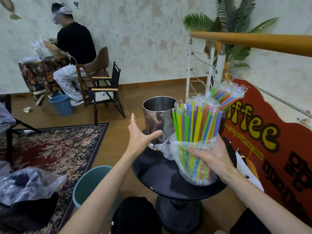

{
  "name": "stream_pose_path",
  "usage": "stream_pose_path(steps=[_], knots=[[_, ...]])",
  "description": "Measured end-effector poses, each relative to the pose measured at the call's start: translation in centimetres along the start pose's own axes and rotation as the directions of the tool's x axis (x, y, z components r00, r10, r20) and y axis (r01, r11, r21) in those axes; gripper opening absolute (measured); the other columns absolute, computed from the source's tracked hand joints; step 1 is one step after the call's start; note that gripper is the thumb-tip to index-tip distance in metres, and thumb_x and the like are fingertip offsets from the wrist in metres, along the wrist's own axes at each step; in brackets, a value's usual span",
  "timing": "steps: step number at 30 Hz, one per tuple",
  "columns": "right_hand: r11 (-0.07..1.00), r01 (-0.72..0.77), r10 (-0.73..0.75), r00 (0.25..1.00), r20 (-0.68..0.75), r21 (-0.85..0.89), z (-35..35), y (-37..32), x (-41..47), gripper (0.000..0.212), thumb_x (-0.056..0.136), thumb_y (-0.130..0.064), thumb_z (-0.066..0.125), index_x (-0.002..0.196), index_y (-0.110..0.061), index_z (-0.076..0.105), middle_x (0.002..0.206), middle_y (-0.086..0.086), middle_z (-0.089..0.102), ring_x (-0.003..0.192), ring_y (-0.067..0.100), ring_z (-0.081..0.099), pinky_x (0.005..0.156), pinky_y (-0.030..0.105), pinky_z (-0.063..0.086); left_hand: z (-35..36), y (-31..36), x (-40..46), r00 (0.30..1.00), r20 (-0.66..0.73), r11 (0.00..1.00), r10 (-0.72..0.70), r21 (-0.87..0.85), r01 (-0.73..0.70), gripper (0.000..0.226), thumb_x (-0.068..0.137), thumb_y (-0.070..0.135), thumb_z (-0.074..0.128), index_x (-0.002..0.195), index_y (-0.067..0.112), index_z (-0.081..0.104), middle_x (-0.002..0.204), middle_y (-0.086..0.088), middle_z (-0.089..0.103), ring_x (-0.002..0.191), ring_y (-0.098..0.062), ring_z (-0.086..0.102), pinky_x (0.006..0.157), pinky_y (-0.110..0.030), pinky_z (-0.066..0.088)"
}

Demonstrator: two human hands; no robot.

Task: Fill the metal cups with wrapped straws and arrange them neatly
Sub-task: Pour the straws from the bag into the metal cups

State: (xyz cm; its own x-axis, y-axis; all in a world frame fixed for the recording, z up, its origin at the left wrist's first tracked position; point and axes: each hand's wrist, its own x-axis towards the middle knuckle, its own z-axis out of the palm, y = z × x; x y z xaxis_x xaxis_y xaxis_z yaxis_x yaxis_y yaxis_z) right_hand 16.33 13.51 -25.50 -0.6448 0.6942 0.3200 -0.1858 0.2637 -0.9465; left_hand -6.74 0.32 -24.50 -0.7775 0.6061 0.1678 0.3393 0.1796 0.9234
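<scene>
right hand (213, 155) is gripping the upright straw bundle (196, 130) mid-frame, empty metal cup (158, 119) just to its left (left hand (141, 134) spread, nearer it)

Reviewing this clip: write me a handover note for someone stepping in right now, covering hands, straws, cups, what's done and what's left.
Left hand: open, empty, reaching toward the empty metal cup, not touching it as far as the view shows.
Right hand: gripping a big bundle of wrapped straws with loose plastic around its lower part, held upright over the round black table.
Behind the bundle, more wrapped straws stand up at an angle; whatever holds them is hidden.
Done: that rear batch looks placed.
Left: put the held bundle into the empty cup, clear the loose plastic, straighten both sets.
</scene>
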Motion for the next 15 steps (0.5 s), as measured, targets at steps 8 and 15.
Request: stream_pose_path(steps=[8, 15], knots=[[0.996, 0.033, -0.035, 0.999, -0.036, -0.078, -1.1, -0.7, 0.3, 0.073, 0.061, -0.016, 0.097, 0.119, -0.037, 0.058, 0.108, -0.020, 0.074, 0.099, -0.001, 0.070, 0.077, 0.004, 0.049, 1.4, 0.5, 4.0, 0.981, 0.169, 0.988, 0.099, -0.133, -0.076, 0.141, 0.064, 0.029, 0.096, 0.161, 0.028, -0.006, 0.165, 0.004, 0.023, 0.137, 0.003, 0.035, 0.115, -0.024, 0.031], [0.997, 0.003, -0.007, 0.999, -0.045, -0.073, -1.3, -1.2, 0.9, 0.064, 0.067, -0.005, 0.091, 0.108, -0.039, 0.055, 0.098, -0.036, 0.070, 0.093, -0.012, 0.068, 0.072, 0.000, 0.048, 1.0, 0.0, 1.5, 0.980, 0.108, 0.976, 0.164, -0.162, -0.146, 0.118, 0.060, 0.036, 0.097, 0.154, 0.027, 0.027, 0.145, 0.013, 0.052, 0.128, 0.002, 0.052, 0.112, -0.034, 0.046]])
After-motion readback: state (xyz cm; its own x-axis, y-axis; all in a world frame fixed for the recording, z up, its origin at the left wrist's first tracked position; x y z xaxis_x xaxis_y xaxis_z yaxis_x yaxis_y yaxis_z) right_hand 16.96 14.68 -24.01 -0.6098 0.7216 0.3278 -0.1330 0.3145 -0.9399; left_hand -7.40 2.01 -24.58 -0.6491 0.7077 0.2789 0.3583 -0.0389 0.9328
